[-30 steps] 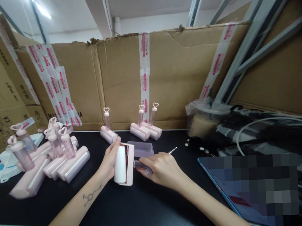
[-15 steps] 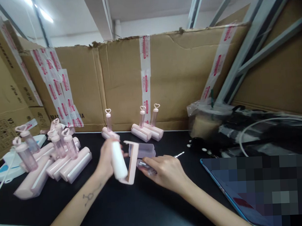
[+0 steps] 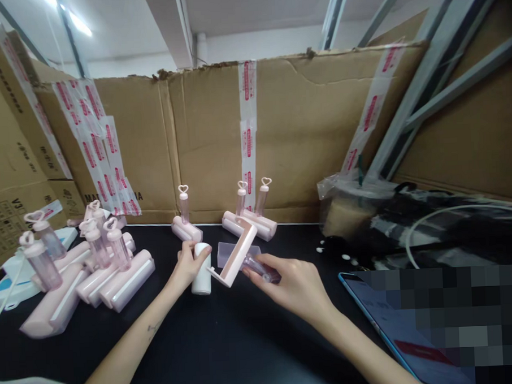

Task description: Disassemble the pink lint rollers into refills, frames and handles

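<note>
My left hand (image 3: 190,263) is closed around a white lint roll (image 3: 203,273), thumb over its upper end. In my right hand (image 3: 289,272) is the clear handle of a pink lint roller frame (image 3: 240,252); the bare frame tilts up and to the right, its lower arm close beside the roll. Behind the frame, a translucent purple cover (image 3: 227,254) lies on the black table (image 3: 228,340). Pink lint rollers (image 3: 187,229) with heart-topped handles stand at the back.
Several pink lint rollers (image 3: 126,280) are grouped at left beside a white and blue device (image 3: 6,290). At right are a bagged drink cup (image 3: 350,210), black plastic and a blue-edged tablet (image 3: 384,328). A cardboard wall (image 3: 211,137) closes off the back.
The white roll has come off the pink frame and is now apart from it in my left hand. My right hand has moved the frame right and tilted it.
</note>
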Demonstrator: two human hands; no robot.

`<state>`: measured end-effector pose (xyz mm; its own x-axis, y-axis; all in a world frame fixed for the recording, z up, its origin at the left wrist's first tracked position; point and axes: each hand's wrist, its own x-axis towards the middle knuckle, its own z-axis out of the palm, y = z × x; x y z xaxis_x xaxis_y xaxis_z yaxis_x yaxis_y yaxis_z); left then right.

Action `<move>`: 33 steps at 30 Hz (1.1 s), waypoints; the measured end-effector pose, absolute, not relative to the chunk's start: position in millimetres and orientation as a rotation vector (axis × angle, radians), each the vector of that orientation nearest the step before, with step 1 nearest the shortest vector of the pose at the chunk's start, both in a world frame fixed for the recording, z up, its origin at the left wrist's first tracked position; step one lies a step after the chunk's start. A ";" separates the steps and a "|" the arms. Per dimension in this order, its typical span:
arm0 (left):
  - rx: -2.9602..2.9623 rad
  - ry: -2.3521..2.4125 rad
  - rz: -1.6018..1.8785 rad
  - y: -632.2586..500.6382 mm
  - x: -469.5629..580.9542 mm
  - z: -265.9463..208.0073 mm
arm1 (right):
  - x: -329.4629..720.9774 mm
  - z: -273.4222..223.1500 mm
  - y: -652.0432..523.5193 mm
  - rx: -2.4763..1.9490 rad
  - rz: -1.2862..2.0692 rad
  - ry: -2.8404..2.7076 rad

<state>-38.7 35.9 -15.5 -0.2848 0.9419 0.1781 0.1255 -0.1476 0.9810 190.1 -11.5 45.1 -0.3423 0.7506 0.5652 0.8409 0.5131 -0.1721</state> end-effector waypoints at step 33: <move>1.812 1.556 1.188 15.4 -48.6 15.9 | 198.7 33.4 -5.3 -1.188 0.360 -2.639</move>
<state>-48.6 15.4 15.9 -0.0177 0.9519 0.3058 0.5455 -0.2471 0.8009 198.7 -5.3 33.4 -0.6471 0.7554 0.1031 0.7002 0.6423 -0.3116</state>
